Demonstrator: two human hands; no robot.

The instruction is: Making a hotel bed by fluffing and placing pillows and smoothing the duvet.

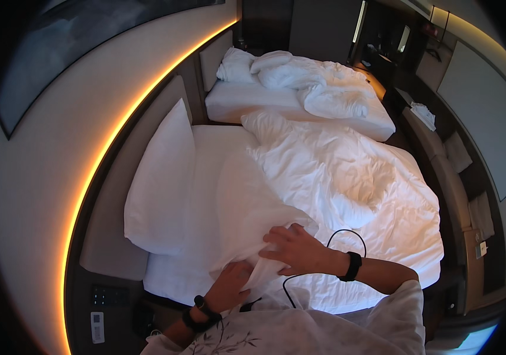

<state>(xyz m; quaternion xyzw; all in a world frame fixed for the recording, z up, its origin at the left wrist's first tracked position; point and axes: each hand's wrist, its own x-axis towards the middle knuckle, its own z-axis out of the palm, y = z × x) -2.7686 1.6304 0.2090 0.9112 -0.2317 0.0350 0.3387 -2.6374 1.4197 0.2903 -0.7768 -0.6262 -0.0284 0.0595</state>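
A white pillow in its pillowcase [257, 195] lies across the near bed, its near end towards me. My left hand [231, 284] holds the near left edge of the case. On the other side of that end, my right hand [299, 250] grips the fabric with bent fingers; a loose fold hangs between both hands. Some fingertips are hidden in the cloth. Against the padded headboard [115, 222] leans a second white pillow [162, 191]. The rumpled white duvet [333, 173] covers the bed's right part, beyond my right hand.
A black cable [346, 230] loops past my right forearm. Beyond stands another bed [253, 100] with heaped bedding. Along the right wall runs a cushioned bench [452, 191]. Switches [110, 296] and a labelled card [97, 327] are at the lower left, beside the headboard.
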